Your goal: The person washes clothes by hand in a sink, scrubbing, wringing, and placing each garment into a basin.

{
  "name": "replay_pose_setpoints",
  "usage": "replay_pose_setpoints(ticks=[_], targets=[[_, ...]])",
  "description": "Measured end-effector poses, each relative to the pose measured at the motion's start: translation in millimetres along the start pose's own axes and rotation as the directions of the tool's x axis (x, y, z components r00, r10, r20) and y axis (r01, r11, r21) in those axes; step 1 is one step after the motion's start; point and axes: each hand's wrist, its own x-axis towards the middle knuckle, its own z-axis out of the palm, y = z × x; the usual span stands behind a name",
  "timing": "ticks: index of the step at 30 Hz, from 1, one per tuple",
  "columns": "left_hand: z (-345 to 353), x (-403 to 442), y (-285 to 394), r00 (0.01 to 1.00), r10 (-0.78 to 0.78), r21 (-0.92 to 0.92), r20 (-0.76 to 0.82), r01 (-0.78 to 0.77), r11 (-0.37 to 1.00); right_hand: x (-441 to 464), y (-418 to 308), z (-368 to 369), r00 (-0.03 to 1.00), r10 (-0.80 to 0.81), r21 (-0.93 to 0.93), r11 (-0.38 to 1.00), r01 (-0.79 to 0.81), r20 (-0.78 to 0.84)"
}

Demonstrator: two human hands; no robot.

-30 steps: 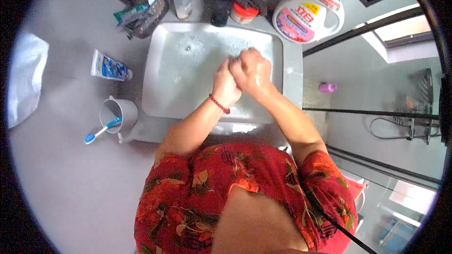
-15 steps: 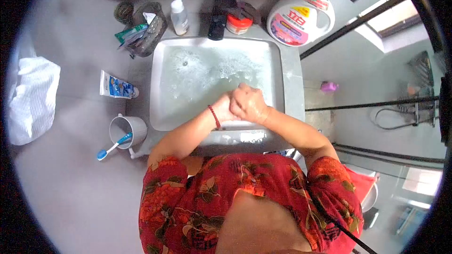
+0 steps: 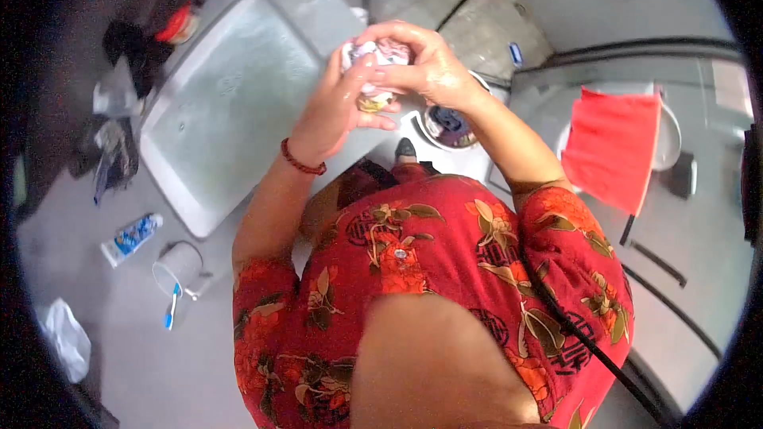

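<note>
A wet, crumpled cloth [image 3: 391, 49], white with pink and some yellow, is bunched up between my hands. My left hand [image 3: 338, 103], wearing a red bead bracelet at the wrist, grips it from the left and below. From above and the right, my right hand [image 3: 433, 67] has its fingers wrapped round the same cloth; wet suds glisten on its back. Both hands are beyond the right edge of the white sink [image 3: 179, 183], which holds cloudy, slightly foamy water. Under my right forearm, a round basin [image 3: 433, 139] with dark fabric in it is partly hidden.
A toothpaste tube [image 3: 133, 238] and a cup [image 3: 176, 266] with a blue toothbrush [image 3: 172, 310] are left of the sink. A red-lidded jar [image 3: 179, 25] stands behind it. A red towel [image 3: 612, 147] hangs at the right, near glass panels. My shoe [image 3: 405, 148] shows below.
My hands have risen out of the sink and moved right, past its edge, with the cloth now visible in them. The view has turned to the right.
</note>
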Motion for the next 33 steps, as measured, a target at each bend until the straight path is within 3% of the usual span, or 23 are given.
replay_pose_setpoints(ticks=[2,4,6,9,14,15,16,18,21,24,25,26,27,28,29,30,31,32,33], targets=[[28.2,12.2,-22.2,0.995,-0.093,0.03,0.036,0.092,0.995,-35.5,21.8,-20.9,0.993,-0.056,-0.016,0.998,0.054,-0.103],[92.0,37.3,-47.6,0.981,-0.185,0.069,0.064,0.18,0.981,-92.5,43.5,-71.5,0.949,-0.02,-0.03,0.999,0.011,-0.315],[112.8,53.9,-68.5,0.941,-0.27,0.055,0.203,0.264,0.963,-123.8,54.5,-93.9,0.911,0.149,0.253,0.966,-0.051,-0.386],[143.4,79.5,-107.6,0.881,-0.402,0.119,0.249,0.384,0.916,-173.0,97.0,-122.0,0.81,0.272,0.425,0.905,-0.031,-0.52],[156.3,118.0,-182.7,0.783,-0.573,0.24,0.242,0.524,0.817,-216.9,158.9,-150.9,0.718,0.407,0.584,0.812,-0.001,-0.564],[159.7,116.5,-201.2,0.727,-0.664,0.315,0.176,0.597,0.738,-232.5,187.4,-148.5,0.692,0.46,0.618,0.786,-0.026,-0.557],[152.8,118.2,-225.1,0.681,-0.687,0.293,0.254,0.623,0.726,-244.0,210.5,-147.5,0.674,0.51,0.653,0.755,-0.055,-0.534],[152.6,120.5,-252.5,0.58,-0.79,0.322,0.198,0.723,0.611,-261.9,236.3,-140.1,0.63,0.579,0.721,0.692,-0.044,-0.518],[143.3,123.5,-290.2,0.51,-0.839,0.353,0.191,0.762,0.543,-279.1,267.8,-129.8,0.564,0.658,0.779,0.626,-0.041,-0.499],[141.4,129.4,-286.3,0.54,-0.825,0.325,0.166,0.761,0.562,-269.0,259.6,-131.7,0.531,0.672,0.771,0.634,-0.052,-0.517],[139.6,136.5,-279.7,0.543,-0.827,0.232,0.141,0.794,0.561,-262.1,257.7,-137.2,0.55,0.638,0.747,0.663,-0.037,-0.539],[132.2,147.7,-280.7,0.547,-0.827,0.241,0.13,0.792,0.561,-249.6,247.7,-148.3,0.54,0.638,0.712,0.695,-0.098,-0.549],[120.7,151.5,-288.4,0.71,-0.637,0.471,0.302,0.47,0.747,-247.8,251.4,-151.8,0.57,0.611,0.686,0.719,-0.109,-0.55],[107.0,162.2,-292.9,0.767,-0.46,0.734,0.447,-0.021,0.679,-242.1,256.5,-160.8,0.602,0.578,0.659,0.744,-0.112,-0.55],[92.9,173.1,-297.9,0.782,-0.257,0.809,0.568,-0.471,0.351,-230.9,251.2,-175.1,0.597,0.55,0.584,0.795,-0.161,-0.584],[95.1,179.8,-295.8,0.782,-0.256,0.809,0.568,-0.472,0.351,-225.5,248.0,-178.6,0.582,0.537,0.486,0.835,-0.26,-0.611],[95.9,187.1,-293.1,0.841,-0.451,0.766,0.3,0.069,0.639,-221.3,243.7,-190.2,0.465,0.589,0.478,0.808,-0.344,-0.661],[104.1,189.6,-285.6,0.766,-0.628,0.567,0.139,0.459,0.684,-210.1,218.0,-201.5,0.341,0.625,0.476,0.769,-0.427,-0.702],[112.4,192.1,-277.9,0.642,-0.766,0.243,-0.031,0.748,0.617,-211.6,242.0,-212.0,0.302,0.591,0.416,0.772,-0.481,-0.748]])
